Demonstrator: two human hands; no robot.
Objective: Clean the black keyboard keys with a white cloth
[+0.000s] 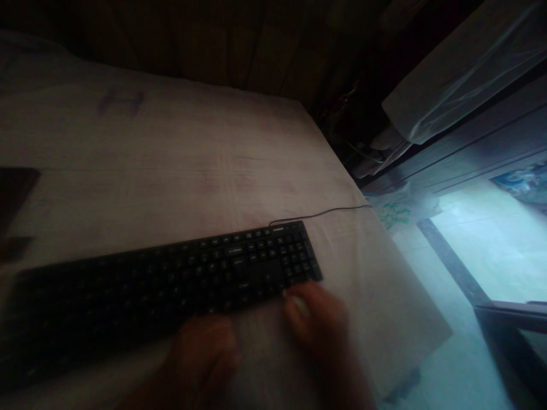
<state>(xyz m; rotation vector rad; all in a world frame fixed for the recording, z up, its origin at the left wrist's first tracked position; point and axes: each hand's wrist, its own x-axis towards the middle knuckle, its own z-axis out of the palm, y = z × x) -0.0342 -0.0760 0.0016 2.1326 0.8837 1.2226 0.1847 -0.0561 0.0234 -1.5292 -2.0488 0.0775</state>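
On table (192, 154), keyboard (171, 276) lies face up, cable (325, 213) out to table's right edge. Left hand (205, 347) curled at keyboard's near side, right hand (320, 319) curled at near-right corner; can't tell if either's pinching.

Behind the keyboard (171, 285), the bench (192, 154) offers a wide open stretch, bounded at its far edge by a dark backdrop (213, 40). A dark object (17, 193) blocks the left end of that stretch. The thin cable (325, 212) crosses the way on the right, running to the bench's side edge. Nearer, the left grip (205, 350) and right grip (318, 319) close off parts of the keyboard's front edge, with a passable gap between them; another strip lies right of the right grip.
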